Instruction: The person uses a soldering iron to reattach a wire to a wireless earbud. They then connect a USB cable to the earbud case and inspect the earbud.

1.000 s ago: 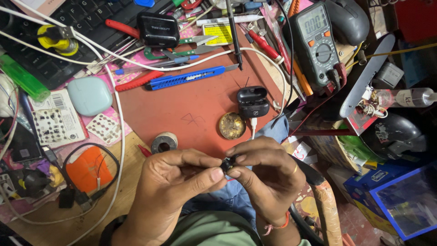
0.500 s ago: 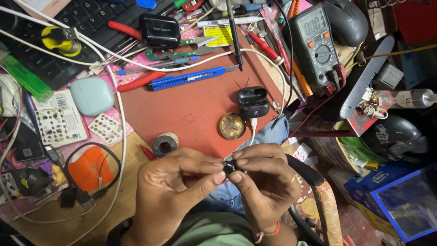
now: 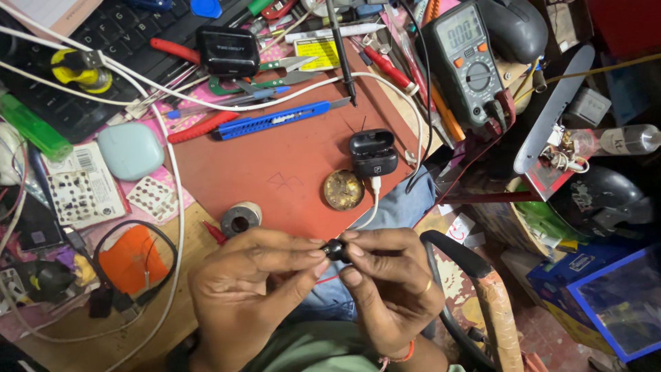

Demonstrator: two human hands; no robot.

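Fingers [image 3: 313, 253] of the left hand [image 3: 241, 289] and of the right hand [image 3: 389, 289] are closed from both sides on a small black earbud [image 3: 335, 249], which is pinched between the fingertips and mostly hidden by them. The earbud is held just off the near edge of the red mat [image 3: 275, 165] on the tabletop [image 3: 82, 337], above the lap. An open black earbud case [image 3: 372, 153] is seen on the mat a little beyond the hands, with a white cable [image 3: 372, 203] plugged into its near end. A round brass tin [image 3: 343, 189] lies just beside the case, and a small metal ring [image 3: 241, 218] is seen near the left hand. A blue utility knife [image 3: 272, 120] and a multimeter [image 3: 468, 65] lie farther back.
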